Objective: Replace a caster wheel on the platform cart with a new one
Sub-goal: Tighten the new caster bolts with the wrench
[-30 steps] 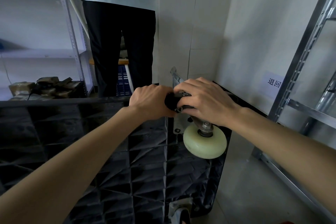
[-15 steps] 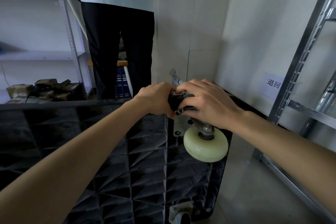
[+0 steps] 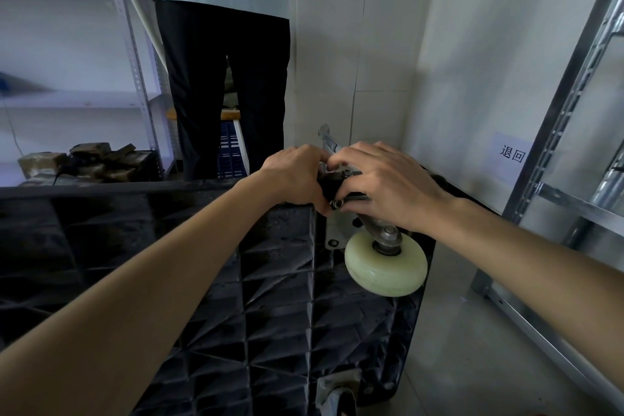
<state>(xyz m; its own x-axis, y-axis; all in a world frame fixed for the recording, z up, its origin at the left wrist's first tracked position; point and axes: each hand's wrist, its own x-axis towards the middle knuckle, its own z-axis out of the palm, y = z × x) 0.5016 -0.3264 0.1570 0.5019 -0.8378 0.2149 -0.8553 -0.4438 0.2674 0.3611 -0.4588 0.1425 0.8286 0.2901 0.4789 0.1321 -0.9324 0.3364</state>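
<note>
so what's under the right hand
The right hand covers the caster's metal fork; below it the axle nut and cream wheel show. A black tool pokes out beside the left hand. The rest is hidden.

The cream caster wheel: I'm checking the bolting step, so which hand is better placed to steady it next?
Probably the right hand: it already lies over the metal fork just above the cream caster wheel, while the left hand is closed near the black tool.
</note>
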